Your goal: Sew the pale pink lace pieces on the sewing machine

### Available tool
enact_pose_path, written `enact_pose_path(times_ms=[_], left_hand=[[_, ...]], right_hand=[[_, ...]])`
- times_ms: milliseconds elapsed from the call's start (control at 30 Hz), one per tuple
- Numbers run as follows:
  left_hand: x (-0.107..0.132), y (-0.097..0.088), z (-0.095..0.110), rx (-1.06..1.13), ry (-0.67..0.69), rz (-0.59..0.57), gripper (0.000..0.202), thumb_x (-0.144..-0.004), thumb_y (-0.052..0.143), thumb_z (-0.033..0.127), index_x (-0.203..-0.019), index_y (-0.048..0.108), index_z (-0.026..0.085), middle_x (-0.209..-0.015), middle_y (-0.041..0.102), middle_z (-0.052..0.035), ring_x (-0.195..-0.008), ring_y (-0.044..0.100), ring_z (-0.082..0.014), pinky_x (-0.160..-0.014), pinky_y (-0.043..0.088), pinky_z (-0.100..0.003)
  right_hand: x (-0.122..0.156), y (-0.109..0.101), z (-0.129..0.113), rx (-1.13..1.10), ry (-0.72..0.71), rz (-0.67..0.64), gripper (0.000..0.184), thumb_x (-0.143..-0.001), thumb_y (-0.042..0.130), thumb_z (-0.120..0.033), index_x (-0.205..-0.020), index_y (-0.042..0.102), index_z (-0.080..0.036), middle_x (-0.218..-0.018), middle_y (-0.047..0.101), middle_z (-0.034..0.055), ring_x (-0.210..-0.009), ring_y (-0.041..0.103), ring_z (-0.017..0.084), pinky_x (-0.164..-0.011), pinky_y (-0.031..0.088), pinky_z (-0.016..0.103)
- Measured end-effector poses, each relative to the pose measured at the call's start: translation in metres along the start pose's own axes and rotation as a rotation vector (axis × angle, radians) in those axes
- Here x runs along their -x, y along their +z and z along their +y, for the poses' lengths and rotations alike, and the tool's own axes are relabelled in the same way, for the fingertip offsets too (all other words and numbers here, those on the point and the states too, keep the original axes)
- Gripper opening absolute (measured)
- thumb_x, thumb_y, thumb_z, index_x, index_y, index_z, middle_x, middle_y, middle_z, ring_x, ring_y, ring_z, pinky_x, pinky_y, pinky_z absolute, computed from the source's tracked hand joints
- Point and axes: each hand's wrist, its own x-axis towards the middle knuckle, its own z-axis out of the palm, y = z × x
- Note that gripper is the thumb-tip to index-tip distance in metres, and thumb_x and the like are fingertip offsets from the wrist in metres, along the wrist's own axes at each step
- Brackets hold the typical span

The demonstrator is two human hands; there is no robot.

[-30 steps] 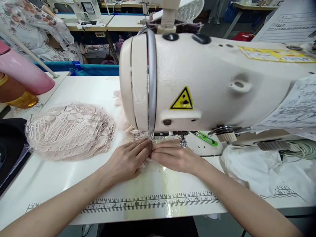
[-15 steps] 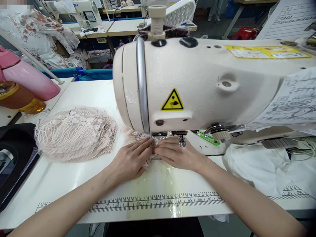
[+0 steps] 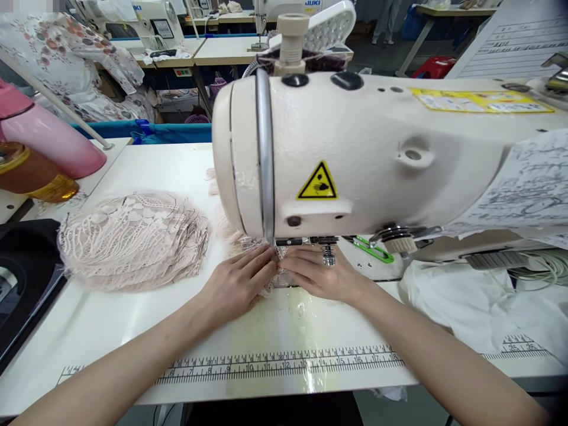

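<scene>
A pale pink lace piece (image 3: 229, 232) lies under the head of a cream sewing machine (image 3: 355, 136). My left hand (image 3: 237, 279) presses on it just left of the needle area, fingers together and bent over the fabric. From the right, my right hand (image 3: 326, 273) pinches the lace edge, its fingertips almost meeting the left ones. A little lace shows between and below the fingers. The machine head and my fingers hide the needle point. To the left of my left hand rests a stack of pink lace pieces (image 3: 133, 239).
Green-handled snips (image 3: 375, 249) lie behind my right hand. White cloth (image 3: 452, 302) is bunched at the right. A printed ruler (image 3: 284, 364) runs along the front edge. A pink bottle (image 3: 57, 136), an amber jar (image 3: 38, 174) and a black case (image 3: 26, 278) stand at left. Another person sits beyond.
The lace reaches farther back past the left side of the machine head. My hands stay nearly in place, while the view has shifted slightly.
</scene>
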Motion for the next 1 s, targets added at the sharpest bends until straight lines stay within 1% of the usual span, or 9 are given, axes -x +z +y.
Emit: enact_pose_path(times_ms=[100,200,267,367,467,567,667,833,1000], left_hand=[[0.000,-0.002,0.000,-0.013,0.013,0.020,0.034,-0.085,0.045,0.007,-0.116,0.059,0.011,-0.127,0.065,-0.0150,-0.122,0.058,-0.0260,-0.097,0.056,-0.041],[0.000,-0.005,0.000,-0.025,0.001,0.024,0.030,-0.082,0.047,0.007,-0.108,0.061,0.011,-0.122,0.067,-0.0158,-0.116,0.063,-0.0256,-0.094,0.058,-0.038],[0.001,-0.007,0.000,-0.023,-0.033,0.028,0.028,-0.079,0.048,0.007,-0.103,0.061,0.011,-0.119,0.068,-0.0157,-0.112,0.066,-0.0250,-0.091,0.059,-0.037],[0.001,-0.008,-0.001,-0.015,-0.083,0.038,0.024,-0.078,0.049,0.006,-0.098,0.061,0.013,-0.118,0.069,-0.0152,-0.107,0.068,-0.0245,-0.089,0.060,-0.035],[0.000,-0.008,-0.001,-0.021,-0.111,0.040,0.021,-0.078,0.049,0.007,-0.094,0.061,0.014,-0.118,0.069,-0.0153,-0.105,0.069,-0.0252,-0.087,0.060,-0.036],[-0.001,-0.006,-0.002,-0.034,-0.132,0.034,0.021,-0.077,0.050,0.008,-0.094,0.059,0.015,-0.118,0.069,-0.0154,-0.104,0.069,-0.0255,-0.086,0.060,-0.036],[-0.001,-0.004,-0.003,-0.059,-0.140,0.028,0.023,-0.076,0.050,0.008,-0.096,0.057,0.015,-0.118,0.069,-0.0152,-0.105,0.069,-0.0254,-0.086,0.060,-0.035],[-0.002,-0.003,-0.003,-0.092,-0.128,0.020,0.029,-0.073,0.050,0.006,-0.100,0.057,0.013,-0.118,0.068,-0.0175,-0.108,0.068,-0.0268,-0.087,0.060,-0.036],[-0.003,-0.003,-0.002,-0.133,-0.134,0.018,0.032,-0.073,0.048,0.005,-0.102,0.058,0.013,-0.118,0.068,-0.0166,-0.109,0.067,-0.0263,-0.087,0.059,-0.036]], right_hand=[[-0.002,0.001,-0.001,-0.054,-0.033,-0.022,0.012,-0.092,0.055,-0.018,-0.093,0.067,-0.020,-0.086,0.072,-0.0018,-0.074,0.064,0.011,-0.057,0.046,0.028],[-0.002,0.009,-0.005,-0.180,-0.064,-0.092,0.015,-0.091,0.054,-0.012,-0.094,0.067,-0.020,-0.087,0.072,-0.0003,-0.089,0.064,0.014,-0.070,0.051,0.027],[0.001,0.017,-0.009,-0.217,-0.037,-0.127,0.018,-0.091,0.054,-0.010,-0.096,0.067,-0.022,-0.091,0.072,-0.0001,-0.091,0.064,0.014,-0.075,0.052,0.029],[0.004,0.025,-0.015,-0.250,0.010,-0.120,0.020,-0.088,0.058,-0.010,-0.097,0.067,-0.024,-0.095,0.073,0.0002,-0.092,0.064,0.016,-0.074,0.051,0.030],[0.004,0.028,-0.018,-0.263,0.032,-0.109,0.021,-0.087,0.059,-0.009,-0.098,0.068,-0.025,-0.096,0.073,0.0007,-0.094,0.064,0.017,-0.071,0.051,0.029],[0.002,0.027,-0.017,-0.240,0.037,-0.119,0.023,-0.087,0.057,-0.008,-0.100,0.067,-0.024,-0.093,0.073,0.0008,-0.091,0.064,0.017,-0.072,0.051,0.029],[0.001,0.027,-0.016,-0.215,0.037,-0.116,0.022,-0.088,0.056,-0.008,-0.101,0.066,-0.023,-0.093,0.072,0.0016,-0.092,0.063,0.017,-0.075,0.051,0.029],[0.002,0.027,-0.014,-0.197,0.045,-0.119,0.024,-0.091,0.050,-0.008,-0.103,0.066,-0.022,-0.095,0.072,0.0031,-0.093,0.063,0.016,-0.082,0.053,0.031],[0.001,0.026,-0.011,-0.226,0.064,-0.118,0.023,-0.093,0.048,-0.009,-0.103,0.066,-0.020,-0.097,0.072,0.0044,-0.092,0.063,0.015,-0.081,0.052,0.031]])
